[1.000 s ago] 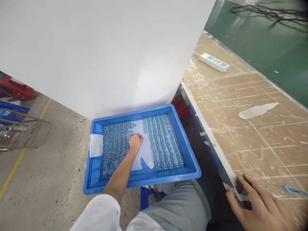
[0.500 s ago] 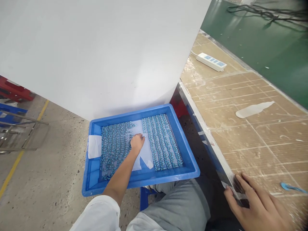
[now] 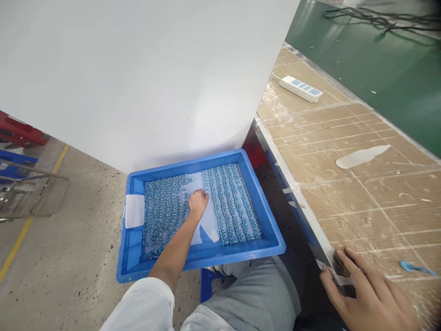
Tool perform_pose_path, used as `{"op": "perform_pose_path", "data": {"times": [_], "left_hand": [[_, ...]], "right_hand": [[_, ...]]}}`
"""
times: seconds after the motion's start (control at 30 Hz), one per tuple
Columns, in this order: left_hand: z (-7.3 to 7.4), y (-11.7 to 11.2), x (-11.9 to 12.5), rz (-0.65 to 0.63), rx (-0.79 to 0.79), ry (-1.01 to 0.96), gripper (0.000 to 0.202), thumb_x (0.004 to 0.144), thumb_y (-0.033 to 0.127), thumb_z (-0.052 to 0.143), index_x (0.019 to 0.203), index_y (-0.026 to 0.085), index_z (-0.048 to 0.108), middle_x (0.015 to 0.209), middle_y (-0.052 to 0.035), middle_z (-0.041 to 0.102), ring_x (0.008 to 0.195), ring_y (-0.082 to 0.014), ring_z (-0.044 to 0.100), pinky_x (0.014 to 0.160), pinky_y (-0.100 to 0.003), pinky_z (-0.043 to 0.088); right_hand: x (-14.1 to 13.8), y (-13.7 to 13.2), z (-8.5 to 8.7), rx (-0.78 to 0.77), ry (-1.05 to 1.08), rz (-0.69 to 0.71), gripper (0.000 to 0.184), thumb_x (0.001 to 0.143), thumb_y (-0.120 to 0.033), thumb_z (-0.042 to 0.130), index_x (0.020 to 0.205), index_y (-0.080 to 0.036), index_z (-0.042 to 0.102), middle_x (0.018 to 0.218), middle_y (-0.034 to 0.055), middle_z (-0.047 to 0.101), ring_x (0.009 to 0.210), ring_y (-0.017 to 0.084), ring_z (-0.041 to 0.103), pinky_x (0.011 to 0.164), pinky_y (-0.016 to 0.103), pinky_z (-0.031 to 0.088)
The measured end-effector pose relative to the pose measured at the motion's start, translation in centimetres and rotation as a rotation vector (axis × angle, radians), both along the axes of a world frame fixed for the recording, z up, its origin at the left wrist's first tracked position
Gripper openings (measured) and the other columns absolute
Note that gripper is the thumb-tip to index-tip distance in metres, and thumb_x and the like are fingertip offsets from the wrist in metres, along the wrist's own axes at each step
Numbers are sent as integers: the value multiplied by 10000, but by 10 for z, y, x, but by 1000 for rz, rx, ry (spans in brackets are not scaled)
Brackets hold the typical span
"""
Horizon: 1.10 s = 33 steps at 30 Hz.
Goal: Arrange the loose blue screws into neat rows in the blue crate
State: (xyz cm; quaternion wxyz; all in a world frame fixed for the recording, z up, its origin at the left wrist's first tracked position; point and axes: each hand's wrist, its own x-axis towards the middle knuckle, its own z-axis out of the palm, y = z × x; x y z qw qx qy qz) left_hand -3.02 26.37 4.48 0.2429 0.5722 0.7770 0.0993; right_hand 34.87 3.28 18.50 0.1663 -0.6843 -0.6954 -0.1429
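Observation:
A blue plastic tray [image 3: 268, 230] stands low by my knees, with several small blue parts [image 3: 230, 202] laid in rows on clear sheets. My left hand [image 3: 199, 202] reaches into the tray's middle, fingers curled in a pinch at the edge of the right-hand rows; what it holds is too small to make out. My right hand [image 3: 368, 294] lies flat, fingers spread, on the near edge of the cardboard-covered table [image 3: 361, 193]. One loose blue part [image 3: 415, 268] lies on the table just right of that hand.
A large white panel [image 3: 144, 78] rises behind the tray. A white power strip [image 3: 301, 88] lies at the table's far end, a white scrap [image 3: 361, 156] mid-table, a green surface [image 3: 372, 64] with black cables beyond. A paper label [image 3: 134, 210] sits in the tray's left side.
My left hand has shifted slightly right inside the tray, toward the right-hand rows. The right hand has stayed on the table's edge.

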Motion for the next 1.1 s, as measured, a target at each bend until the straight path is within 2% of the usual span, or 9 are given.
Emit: {"op": "perform_pose_path", "data": {"times": [0.13, 0.3, 0.5, 0.6, 0.7, 0.87, 1.0, 1.1], "left_hand": [[1, 1, 2, 19, -9, -7, 238, 879, 320, 610, 1078, 247, 720, 1060, -54, 756, 985, -210, 691, 842, -286, 484], [2, 1, 3, 31, -2, -18, 231, 880, 314, 610, 1078, 250, 712, 1053, -48, 759, 986, -215, 693, 841, -294, 488], [6, -1, 6, 51, 19, -52, 393, 863, 338, 646, 1242, 235, 642, 1072, -56, 755, 1040, -223, 685, 882, -303, 492], [11, -2, -6, 66, 26, -75, 448, 848, 372, 672, 1267, 222, 627, 1092, -46, 753, 1050, -219, 681, 915, -301, 494], [17, -8, -32, 72, 49, -77, 326, 873, 321, 634, 1177, 212, 675, 1101, -38, 751, 1035, -195, 683, 965, -288, 480], [25, -24, -71, -27, -21, 3, 269, 856, 267, 646, 1109, 211, 717, 1132, -53, 743, 1079, -201, 667, 989, -282, 470], [26, -31, -69, -103, -88, 38, 313, 843, 318, 682, 1138, 219, 714, 1137, -53, 738, 1075, -203, 665, 962, -278, 481], [24, -31, -60, -146, -128, 66, 262, 848, 310, 672, 1095, 245, 733, 1126, -44, 740, 1062, -203, 668, 927, -279, 495]], "right_hand": [[0, 1, 1, 41, -105, -1, 555, 843, -377, 706, 1351, -191, 583, 1243, 86, 688, 907, 280, 691, 830, 407, 490], [1, 1, -1, 34, -121, 12, 510, 857, -365, 688, 1325, -183, 600, 1240, 97, 688, 908, 285, 695, 825, 414, 498], [0, 0, -1, 1, -79, 1, 551, 845, -361, 672, 1365, -200, 579, 1265, 109, 671, 964, 301, 694, 844, 432, 496], [-2, -1, 2, -20, -63, -1, 576, 842, -363, 664, 1388, -207, 563, 1276, 109, 664, 993, 304, 689, 861, 432, 495], [-2, -1, 2, -15, -63, -9, 596, 848, -367, 667, 1404, -194, 544, 1283, 107, 662, 997, 309, 681, 880, 436, 493], [2, -2, -7, 12, -79, -24, 644, 824, -374, 710, 1419, -204, 533, 1300, 83, 657, 936, 322, 674, 856, 449, 492], [1, -2, -6, 22, -86, -21, 661, 842, -360, 691, 1457, -213, 498, 1284, 86, 665, 911, 322, 668, 841, 451, 498], [-1, 1, -2, 35, -113, -11, 651, 840, -368, 696, 1441, -201, 511, 1268, 82, 674, 881, 312, 668, 823, 442, 500]]}}
